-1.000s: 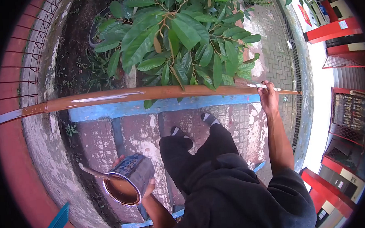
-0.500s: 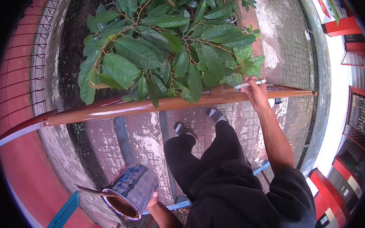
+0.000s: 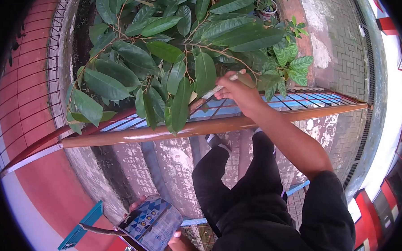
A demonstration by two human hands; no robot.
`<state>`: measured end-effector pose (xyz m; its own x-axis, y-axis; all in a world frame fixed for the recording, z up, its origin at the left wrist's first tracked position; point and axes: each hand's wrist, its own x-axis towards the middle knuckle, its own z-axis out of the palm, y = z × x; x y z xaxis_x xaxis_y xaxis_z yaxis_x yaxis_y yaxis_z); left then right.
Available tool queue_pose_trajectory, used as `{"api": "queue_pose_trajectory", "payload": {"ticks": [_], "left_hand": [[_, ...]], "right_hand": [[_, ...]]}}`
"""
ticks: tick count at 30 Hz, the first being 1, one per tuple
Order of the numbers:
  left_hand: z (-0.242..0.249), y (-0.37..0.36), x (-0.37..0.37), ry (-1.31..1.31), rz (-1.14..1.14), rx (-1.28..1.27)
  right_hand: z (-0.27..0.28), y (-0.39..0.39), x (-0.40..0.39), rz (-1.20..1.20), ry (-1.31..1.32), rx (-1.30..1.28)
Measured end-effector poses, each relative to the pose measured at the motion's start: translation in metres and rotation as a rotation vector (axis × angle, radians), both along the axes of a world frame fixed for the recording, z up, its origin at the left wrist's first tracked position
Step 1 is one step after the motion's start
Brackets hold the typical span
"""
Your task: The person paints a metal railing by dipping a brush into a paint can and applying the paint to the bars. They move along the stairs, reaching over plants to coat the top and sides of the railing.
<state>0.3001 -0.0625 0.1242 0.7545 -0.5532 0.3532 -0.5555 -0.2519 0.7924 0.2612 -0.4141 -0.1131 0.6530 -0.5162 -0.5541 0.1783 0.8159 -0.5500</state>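
Observation:
My right hand [image 3: 239, 91] is closed around the pale handle of a paintbrush [image 3: 208, 95]. Its brown-stained bristle end points left and down, among the leaves just beyond a glossy brown rail [image 3: 161, 133]. Lower left, my left hand [image 3: 178, 241] grips a paint can [image 3: 153, 224] with a blue patterned label, thumb on the near side and fingertips on the far side. The can leans with its mouth to the lower left, and a stick [image 3: 100, 229] juts out over its rim. Big green leaves [image 3: 182, 106] hang over part of the rail.
Thin bars and a light-blue strip [image 3: 272, 103] run behind the rail. A potted plant [image 3: 267, 10] stands at the back. Below are my feet on worn, paint-patched paving [image 3: 173, 156]. A teal slatted piece [image 3: 82, 225] is at the left, beside a red wall [image 3: 46, 186].
My right hand has moved left with the brush, from the top of the rail to its far side among the leaves. The view has shifted, showing more bars behind the rail.

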Motion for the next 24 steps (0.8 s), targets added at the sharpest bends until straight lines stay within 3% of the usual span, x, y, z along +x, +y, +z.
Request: {"api": "queue_pose_trajectory", "payload": {"ticks": [2, 4, 5, 7, 19, 24], "left_hand": [[-0.002, -0.008, 0.004, 0.080, 0.009, -0.092], [-0.002, -0.013, 0.000, -0.126, 0.055, 0.188], [-0.002, -0.015, -0.002, -0.132, 0.064, 0.194], [-0.004, -0.015, -0.006, 0.126, 0.018, -0.117], [-0.020, -0.019, -0.007, 0.146, 0.075, -0.043], [-0.021, -0.027, -0.006, 0.154, 0.052, -0.065]], "right_hand": [[0.002, 0.001, 0.021, 0.100, -0.075, 0.011], [0.010, 0.001, 0.031, 0.140, -0.043, 0.049], [0.011, -0.001, 0.034, 0.179, -0.074, 0.033], [0.012, -0.005, 0.035, 0.225, -0.107, 0.019], [-0.020, -0.031, 0.011, 0.401, -0.149, 0.038], [-0.029, -0.045, -0.006, 0.446, -0.003, -0.058]]}}
